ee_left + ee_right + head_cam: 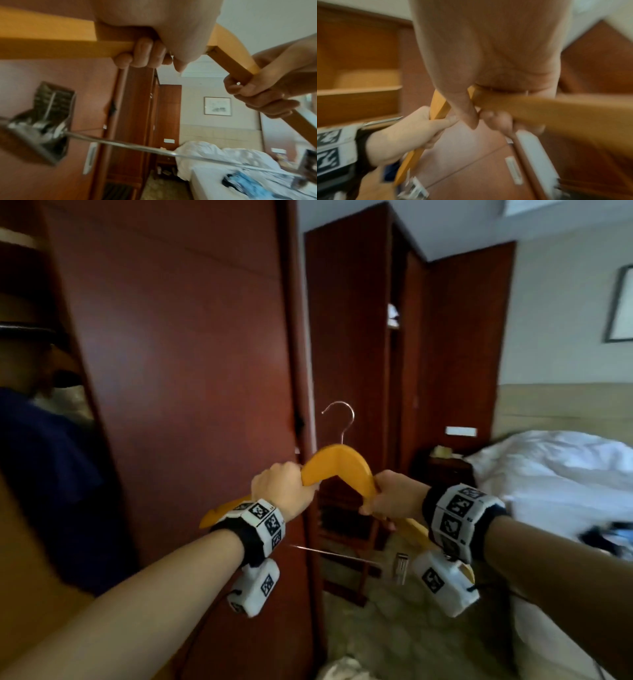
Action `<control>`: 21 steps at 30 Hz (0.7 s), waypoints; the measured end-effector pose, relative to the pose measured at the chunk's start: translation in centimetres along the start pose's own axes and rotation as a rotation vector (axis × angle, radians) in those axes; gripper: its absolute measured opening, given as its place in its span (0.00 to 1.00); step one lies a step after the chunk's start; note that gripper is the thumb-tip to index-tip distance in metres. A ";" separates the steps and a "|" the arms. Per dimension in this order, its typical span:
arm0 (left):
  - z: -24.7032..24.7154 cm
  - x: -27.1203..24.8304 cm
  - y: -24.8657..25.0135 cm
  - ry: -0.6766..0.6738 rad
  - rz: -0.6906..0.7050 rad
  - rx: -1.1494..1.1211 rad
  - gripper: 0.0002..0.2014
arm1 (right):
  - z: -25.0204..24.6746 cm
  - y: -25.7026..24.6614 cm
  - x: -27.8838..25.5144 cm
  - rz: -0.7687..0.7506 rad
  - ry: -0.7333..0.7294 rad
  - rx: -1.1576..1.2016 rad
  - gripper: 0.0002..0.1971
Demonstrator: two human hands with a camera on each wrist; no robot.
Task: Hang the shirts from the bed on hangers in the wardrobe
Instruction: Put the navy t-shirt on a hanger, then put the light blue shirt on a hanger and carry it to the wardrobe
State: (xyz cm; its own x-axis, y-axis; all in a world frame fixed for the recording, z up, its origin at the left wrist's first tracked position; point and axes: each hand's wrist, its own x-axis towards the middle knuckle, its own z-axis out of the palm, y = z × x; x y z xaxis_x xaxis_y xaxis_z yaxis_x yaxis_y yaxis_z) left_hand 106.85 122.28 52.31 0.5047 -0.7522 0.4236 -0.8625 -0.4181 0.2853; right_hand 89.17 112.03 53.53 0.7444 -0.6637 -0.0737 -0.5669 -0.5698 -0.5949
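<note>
Both my hands hold a yellow wooden hanger (337, 463) upright in front of me, its metal hook (340, 419) pointing up. My left hand (282, 486) grips the left arm of the hanger (51, 46), fingers curled under it. My right hand (394, 496) grips the right arm (556, 108). A metal bar with clips (337, 554) hangs below the hanger (137, 146). A blue and dark shirt (254, 182) lies on the white bed (565, 474) at right. A dark blue garment (44, 474) hangs in the open wardrobe at far left.
The reddish-brown wardrobe door (185, 371) stands open just left of the hanger. A second tall wardrobe (349, 337) with an open door stands behind. A nightstand (442, 470) sits beside the bed, with patterned floor (411, 628) between. A framed picture (621, 306) hangs on the wall.
</note>
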 end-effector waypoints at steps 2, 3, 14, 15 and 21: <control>3.6 0.1 4.8 -0.083 0.066 -0.057 0.26 | -1.3 5.5 -1.5 0.112 0.145 -0.003 0.10; 5.7 0.1 7.2 -0.132 0.092 -0.093 0.26 | -1.8 8.4 -2.6 0.160 0.218 -0.010 0.09; 32.3 -7.5 34.7 -0.638 0.400 -0.261 0.19 | -1.6 39.3 -16.4 0.852 0.495 -0.040 0.13; 34.9 -8.0 36.7 -0.685 0.429 -0.252 0.19 | -1.4 42.0 -17.2 0.909 0.493 -0.025 0.12; 46.1 -7.9 46.7 -0.867 0.617 -0.145 0.17 | -2.7 54.4 -18.0 1.142 0.413 0.057 0.09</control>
State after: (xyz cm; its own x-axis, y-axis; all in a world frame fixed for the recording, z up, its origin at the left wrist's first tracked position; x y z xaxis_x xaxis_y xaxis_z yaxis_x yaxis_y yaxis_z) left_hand 60.83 85.21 22.69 -0.2644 -0.9415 -0.2087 -0.9177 0.1792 0.3545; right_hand 43.96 91.73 24.65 -0.3476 -0.8799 -0.3239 -0.7986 0.4589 -0.3895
